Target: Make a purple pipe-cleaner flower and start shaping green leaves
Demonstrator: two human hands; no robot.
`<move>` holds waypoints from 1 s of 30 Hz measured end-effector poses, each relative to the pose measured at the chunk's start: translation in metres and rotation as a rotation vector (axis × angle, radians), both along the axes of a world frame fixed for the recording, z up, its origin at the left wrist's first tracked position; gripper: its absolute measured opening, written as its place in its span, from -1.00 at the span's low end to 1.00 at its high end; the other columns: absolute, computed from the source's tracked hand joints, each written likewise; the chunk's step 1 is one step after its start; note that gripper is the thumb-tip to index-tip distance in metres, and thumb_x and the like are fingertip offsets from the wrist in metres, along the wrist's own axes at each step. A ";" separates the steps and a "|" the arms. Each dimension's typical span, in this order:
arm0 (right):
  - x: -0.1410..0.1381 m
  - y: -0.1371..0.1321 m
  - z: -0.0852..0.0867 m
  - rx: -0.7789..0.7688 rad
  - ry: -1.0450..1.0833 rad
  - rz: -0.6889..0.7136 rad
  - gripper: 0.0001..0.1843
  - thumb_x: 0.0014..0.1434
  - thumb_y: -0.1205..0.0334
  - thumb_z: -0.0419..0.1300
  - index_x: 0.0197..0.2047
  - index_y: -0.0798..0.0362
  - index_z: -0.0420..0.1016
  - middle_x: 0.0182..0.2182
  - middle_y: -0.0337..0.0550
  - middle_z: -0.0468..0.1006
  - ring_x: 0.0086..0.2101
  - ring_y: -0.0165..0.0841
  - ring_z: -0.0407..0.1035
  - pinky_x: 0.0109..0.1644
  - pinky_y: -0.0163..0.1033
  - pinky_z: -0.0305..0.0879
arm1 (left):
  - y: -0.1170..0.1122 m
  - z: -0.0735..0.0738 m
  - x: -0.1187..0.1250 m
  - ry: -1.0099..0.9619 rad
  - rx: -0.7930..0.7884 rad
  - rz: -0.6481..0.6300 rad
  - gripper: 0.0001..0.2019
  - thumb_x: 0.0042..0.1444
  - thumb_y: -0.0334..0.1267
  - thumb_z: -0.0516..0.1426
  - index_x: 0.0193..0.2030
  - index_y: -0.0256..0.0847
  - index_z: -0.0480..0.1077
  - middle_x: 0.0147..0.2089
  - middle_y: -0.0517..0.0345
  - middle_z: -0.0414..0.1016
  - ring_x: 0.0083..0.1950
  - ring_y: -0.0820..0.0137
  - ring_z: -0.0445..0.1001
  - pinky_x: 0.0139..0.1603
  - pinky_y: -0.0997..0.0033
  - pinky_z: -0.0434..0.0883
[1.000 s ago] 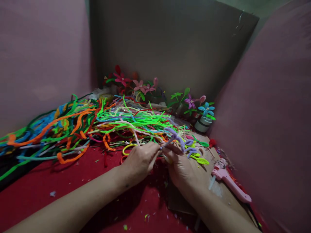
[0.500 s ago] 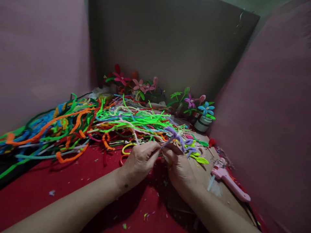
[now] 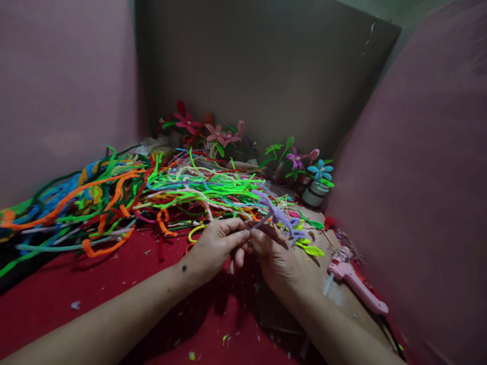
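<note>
A purple pipe-cleaner flower (image 3: 280,217) is held between my hands, its thin stem pointing down to the left and its petals up to the right. My left hand (image 3: 216,248) pinches the stem's lower end between thumb and forefinger. Right beside it, my right hand (image 3: 277,258) is closed on the same stem, its thumb touching near the left fingertips. Exactly how the stem lies within the fingers is partly hidden. Behind the left hand, yellow-handled scissors (image 3: 195,233) show in part. More purple and yellow-green looped pieces (image 3: 312,249) lie just past the right hand.
A big heap of coloured pipe cleaners (image 3: 205,187) spreads across the back and left. Finished flowers stand behind it, including a blue one (image 3: 320,171) in a small jar (image 3: 315,194). A pink glue gun (image 3: 357,281) rests on cardboard (image 3: 342,319) at right. Scraps dot the red cloth (image 3: 152,304).
My left hand has turned, and its lower fingers now show beneath the stem. The purple flower has tilted slightly in my grasp. The whole view has shifted a little.
</note>
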State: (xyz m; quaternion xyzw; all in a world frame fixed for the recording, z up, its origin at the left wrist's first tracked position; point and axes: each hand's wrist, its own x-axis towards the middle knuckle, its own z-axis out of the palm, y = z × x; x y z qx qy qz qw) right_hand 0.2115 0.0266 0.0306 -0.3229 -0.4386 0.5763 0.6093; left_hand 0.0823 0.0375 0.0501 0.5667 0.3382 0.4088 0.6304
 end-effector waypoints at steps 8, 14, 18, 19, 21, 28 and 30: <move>0.000 -0.002 0.003 -0.004 0.027 -0.030 -0.89 -0.03 0.27 0.20 -0.37 -0.02 0.53 -0.49 -0.24 0.53 -0.37 -0.26 0.41 -0.28 -0.18 0.30 | 0.001 0.001 -0.001 0.112 0.057 -0.050 -0.76 0.14 -0.17 0.03 -0.46 -0.27 0.31 -0.72 0.30 0.30 -0.73 0.56 0.25 -0.66 0.60 0.20; -0.001 -0.001 0.003 0.002 0.018 -0.115 -0.91 -0.07 0.28 0.25 -0.42 -0.08 0.54 -0.40 -0.26 0.55 -0.31 -0.25 0.40 -0.17 -0.15 0.29 | -0.005 -0.001 0.004 0.308 0.466 0.255 -0.87 0.07 -0.31 0.07 -0.45 -0.22 0.40 -0.62 0.31 0.32 -0.61 0.56 0.29 -0.56 0.59 0.23; 0.000 -0.002 0.005 -0.001 0.039 -0.079 -0.94 -0.08 0.31 0.26 -0.44 -0.01 0.53 -0.44 -0.25 0.55 -0.35 -0.29 0.39 -0.20 -0.17 0.27 | -0.005 -0.003 0.004 0.235 0.261 0.185 -0.84 0.09 -0.23 0.05 -0.42 -0.23 0.38 -0.70 0.33 0.27 -0.69 0.55 0.25 -0.65 0.60 0.20; 0.000 -0.002 0.005 -0.005 0.044 -0.058 -0.94 -0.08 0.32 0.26 -0.44 0.01 0.53 -0.45 -0.24 0.55 -0.35 -0.30 0.38 -0.21 -0.19 0.27 | -0.004 -0.002 0.004 0.207 0.204 0.158 -0.84 0.08 -0.22 0.05 -0.39 -0.24 0.38 -0.71 0.33 0.28 -0.70 0.54 0.25 -0.67 0.59 0.21; 0.001 -0.001 0.007 -0.008 0.050 -0.010 -0.93 -0.06 0.31 0.25 -0.41 0.03 0.55 -0.44 -0.23 0.55 -0.36 -0.31 0.38 -0.23 -0.20 0.27 | -0.003 0.001 0.002 0.146 0.109 0.098 -0.84 0.07 -0.19 0.05 -0.37 -0.24 0.35 -0.72 0.32 0.29 -0.73 0.52 0.25 -0.69 0.57 0.24; 0.000 0.001 0.006 0.049 0.044 -0.056 -0.88 -0.06 0.36 0.23 -0.37 0.02 0.55 -0.41 -0.23 0.57 -0.29 -0.28 0.40 -0.16 -0.18 0.28 | -0.001 0.004 0.001 0.203 0.117 0.079 -0.83 0.10 -0.22 0.02 -0.46 -0.23 0.28 -0.74 0.32 0.26 -0.73 0.52 0.24 -0.66 0.55 0.24; -0.003 0.000 0.005 0.061 0.050 -0.092 -0.87 -0.05 0.35 0.23 -0.35 0.02 0.53 -0.38 -0.23 0.57 -0.28 -0.28 0.39 -0.14 -0.17 0.27 | -0.002 -0.001 0.001 0.329 0.320 0.198 -0.85 0.11 -0.25 0.02 -0.38 -0.24 0.34 -0.67 0.28 0.32 -0.66 0.50 0.29 -0.59 0.53 0.26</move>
